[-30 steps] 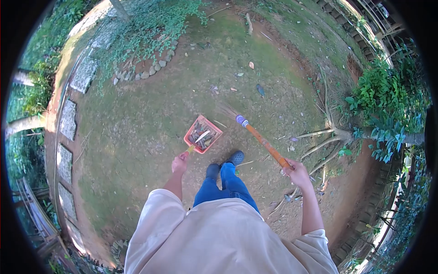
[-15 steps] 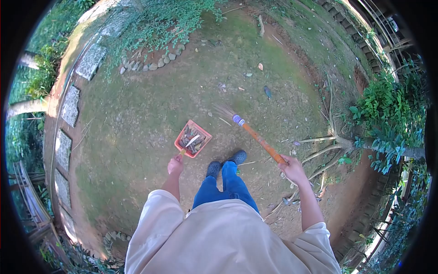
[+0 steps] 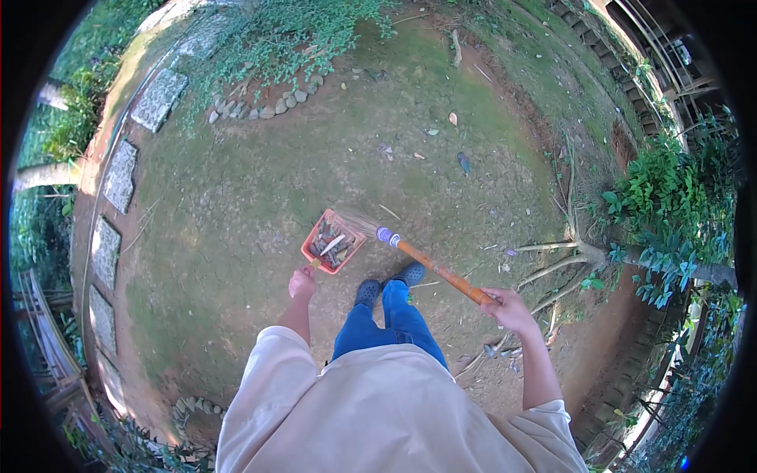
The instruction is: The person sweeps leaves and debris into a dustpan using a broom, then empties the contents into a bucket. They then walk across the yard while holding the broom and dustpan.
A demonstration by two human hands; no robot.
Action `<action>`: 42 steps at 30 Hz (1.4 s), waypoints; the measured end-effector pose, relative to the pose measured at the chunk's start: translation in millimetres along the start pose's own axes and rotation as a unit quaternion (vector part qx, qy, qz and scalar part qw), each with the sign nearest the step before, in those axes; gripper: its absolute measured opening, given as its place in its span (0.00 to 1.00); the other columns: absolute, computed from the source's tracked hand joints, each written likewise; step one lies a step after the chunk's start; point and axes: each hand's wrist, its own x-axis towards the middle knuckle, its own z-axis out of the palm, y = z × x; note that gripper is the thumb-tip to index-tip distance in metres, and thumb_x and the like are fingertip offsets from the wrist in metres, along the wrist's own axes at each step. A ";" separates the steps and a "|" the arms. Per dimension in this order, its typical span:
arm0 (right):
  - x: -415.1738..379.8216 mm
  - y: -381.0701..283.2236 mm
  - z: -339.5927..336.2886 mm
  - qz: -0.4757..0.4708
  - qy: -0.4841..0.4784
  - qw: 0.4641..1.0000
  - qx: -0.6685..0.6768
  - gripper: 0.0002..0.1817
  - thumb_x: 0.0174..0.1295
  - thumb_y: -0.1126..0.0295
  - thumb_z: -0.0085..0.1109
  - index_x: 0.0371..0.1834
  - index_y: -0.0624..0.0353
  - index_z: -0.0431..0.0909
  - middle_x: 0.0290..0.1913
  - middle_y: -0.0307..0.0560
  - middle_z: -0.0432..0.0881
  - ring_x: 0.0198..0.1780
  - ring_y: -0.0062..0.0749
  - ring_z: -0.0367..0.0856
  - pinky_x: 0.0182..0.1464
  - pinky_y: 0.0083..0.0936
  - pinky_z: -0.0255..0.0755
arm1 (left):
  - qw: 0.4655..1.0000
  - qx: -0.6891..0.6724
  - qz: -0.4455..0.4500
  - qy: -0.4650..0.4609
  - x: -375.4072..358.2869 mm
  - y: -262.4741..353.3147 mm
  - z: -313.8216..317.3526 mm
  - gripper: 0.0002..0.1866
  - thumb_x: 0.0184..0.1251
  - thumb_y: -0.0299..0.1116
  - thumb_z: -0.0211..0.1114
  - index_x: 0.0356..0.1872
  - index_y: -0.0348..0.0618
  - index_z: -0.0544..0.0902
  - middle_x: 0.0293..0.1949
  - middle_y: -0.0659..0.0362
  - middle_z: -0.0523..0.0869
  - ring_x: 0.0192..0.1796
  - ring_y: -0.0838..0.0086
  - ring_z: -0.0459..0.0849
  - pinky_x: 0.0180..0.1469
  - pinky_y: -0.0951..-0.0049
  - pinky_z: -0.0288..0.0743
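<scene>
My left hand [image 3: 302, 282] is closed on the handle of an orange-red dustpan [image 3: 354, 254], just in front of my feet. Dry leaves and debris [image 3: 332, 240] lie inside the pan, with one pale long piece on top. In my right hand [image 3: 509, 308] is the orange handle of a broom [image 3: 441, 271], which slants up to the left. Its purple-and-white binding [image 3: 387, 236] is right of the pan, and the thin bristles reach the pan's upper right edge.
My dark clogs [image 3: 367, 292] stand on mossy ground below the pan. Stone slabs [image 3: 121, 176] line the left. Rounded stones [image 3: 267, 112] edge a shrub at the top. Exposed roots [image 3: 552, 273] and a leafy plant [image 3: 662, 185] are at the right. A dark leaf [image 3: 464, 162] lies ahead.
The broom head has swung left and slightly down, from open ground to the dustpan's edge. My right hand has shifted slightly down. The dustpan has barely moved.
</scene>
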 end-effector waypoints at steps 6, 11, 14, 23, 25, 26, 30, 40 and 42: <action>11.2 10.4 -6.1 -0.017 0.047 0.999 -0.004 0.27 0.57 0.66 0.65 0.62 0.60 0.79 0.30 0.50 0.86 0.29 0.30 0.83 0.37 0.28 0.75 | 1.000 -0.010 0.016 0.006 13.5 5.0 -1.1 0.14 0.67 0.44 0.61 0.49 0.57 0.87 0.46 0.53 0.89 0.51 0.56 0.87 0.54 0.58 0.79; 14.9 3.7 -14.1 0.008 0.091 0.995 0.039 0.28 0.58 0.66 0.65 0.64 0.60 0.78 0.30 0.50 0.86 0.29 0.29 0.82 0.36 0.28 0.75 | 0.999 -0.011 0.035 0.017 20.9 29.7 -10.5 0.15 0.66 0.47 0.62 0.49 0.57 0.87 0.46 0.52 0.89 0.51 0.56 0.87 0.55 0.58 0.79; 29.1 9.0 -15.8 -0.005 0.131 0.990 0.058 0.28 0.58 0.66 0.64 0.64 0.60 0.77 0.30 0.50 0.86 0.28 0.29 0.82 0.35 0.28 0.75 | 0.999 -0.017 0.042 0.019 30.3 43.0 -10.2 0.16 0.66 0.48 0.62 0.49 0.57 0.87 0.46 0.51 0.89 0.51 0.55 0.87 0.55 0.58 0.79; 100.5 -5.4 -68.3 -0.008 0.168 0.986 -0.008 0.28 0.58 0.63 0.65 0.63 0.59 0.78 0.40 0.59 0.88 0.43 0.42 0.88 0.49 0.33 0.77 | 0.998 -0.040 0.049 0.028 68.2 131.4 1.2 0.17 0.67 0.50 0.62 0.51 0.57 0.86 0.46 0.51 0.89 0.51 0.54 0.86 0.55 0.57 0.79; 126.3 -8.3 -87.6 0.005 0.161 0.987 -0.007 0.28 0.58 0.62 0.65 0.63 0.58 0.78 0.44 0.61 0.87 0.49 0.47 0.87 0.53 0.35 0.76 | 0.997 -0.050 0.050 0.032 76.5 157.1 3.2 0.18 0.68 0.51 0.61 0.52 0.57 0.86 0.46 0.51 0.88 0.51 0.54 0.86 0.55 0.57 0.79; 139.2 -10.8 -97.1 0.012 0.156 0.988 -0.007 0.28 0.58 0.62 0.65 0.63 0.57 0.78 0.46 0.62 0.86 0.52 0.49 0.86 0.55 0.36 0.75 | 0.998 -0.040 0.044 0.031 81.5 167.7 5.4 0.18 0.68 0.51 0.61 0.52 0.57 0.86 0.46 0.51 0.88 0.51 0.54 0.86 0.54 0.57 0.79; 187.6 -24.3 -136.6 0.008 0.131 0.991 0.011 0.29 0.58 0.61 0.66 0.65 0.54 0.77 0.49 0.62 0.86 0.54 0.50 0.85 0.57 0.36 0.75 | 0.998 -0.036 0.036 0.031 104.8 206.7 16.3 0.19 0.68 0.51 0.61 0.53 0.55 0.85 0.46 0.51 0.88 0.51 0.54 0.86 0.54 0.56 0.78; 262.9 -84.8 -187.3 -0.003 0.121 0.988 -0.099 0.29 0.59 0.59 0.66 0.65 0.53 0.77 0.53 0.61 0.84 0.57 0.53 0.82 0.59 0.39 0.74 | 0.998 -0.051 0.002 0.027 125.8 282.5 26.8 0.17 0.68 0.48 0.61 0.53 0.56 0.85 0.46 0.51 0.88 0.51 0.55 0.86 0.53 0.57 0.79; 275.9 -84.0 -184.0 -0.018 0.116 0.985 -0.127 0.29 0.59 0.59 0.66 0.65 0.52 0.77 0.54 0.60 0.84 0.57 0.53 0.82 0.60 0.39 0.74 | 0.998 -0.049 0.007 0.026 132.8 283.1 27.4 0.17 0.68 0.49 0.60 0.53 0.57 0.85 0.47 0.52 0.88 0.52 0.56 0.86 0.54 0.58 0.79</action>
